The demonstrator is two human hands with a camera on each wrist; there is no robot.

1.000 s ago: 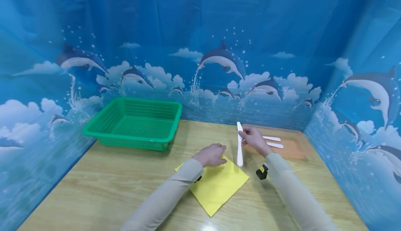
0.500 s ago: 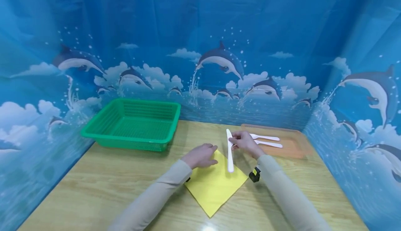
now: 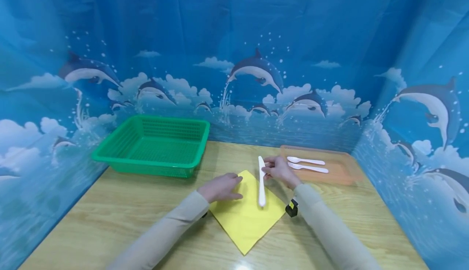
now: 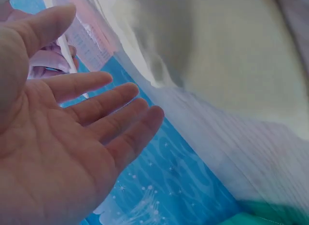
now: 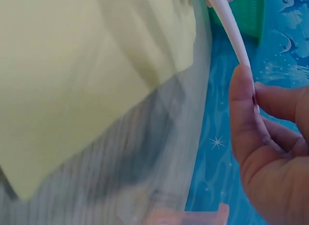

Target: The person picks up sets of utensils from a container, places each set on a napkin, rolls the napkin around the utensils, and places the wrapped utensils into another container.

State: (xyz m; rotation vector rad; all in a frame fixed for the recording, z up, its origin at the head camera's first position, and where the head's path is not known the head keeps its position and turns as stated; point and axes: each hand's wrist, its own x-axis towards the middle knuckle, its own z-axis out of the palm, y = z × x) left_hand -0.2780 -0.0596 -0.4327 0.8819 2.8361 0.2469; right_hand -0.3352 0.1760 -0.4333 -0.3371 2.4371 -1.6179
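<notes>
My right hand (image 3: 281,171) pinches a white plastic knife (image 3: 261,186) between thumb and fingers, blade end pointing away from me, over the right part of a yellow napkin (image 3: 246,225). In the right wrist view the thumb and fingertips (image 5: 241,90) press on the thin white knife (image 5: 231,27). The napkin lies like a diamond on the wooden table. My left hand (image 3: 221,187) hovers at the napkin's left side, fingers extended and holding nothing. The left wrist view shows its palm (image 4: 53,143) facing the camera with the fingers spread apart.
An orange tray (image 3: 344,172) at the back right holds a white plastic spoon (image 3: 307,161) and a white plastic fork (image 3: 309,168). A green basket (image 3: 152,167) stands at the back left. Behind the table hangs a blue dolphin-print curtain (image 3: 176,38).
My right hand has carried the knife left and toward me, from beside the tray to over the napkin. The left hand has drawn left, uncovering more of the napkin.
</notes>
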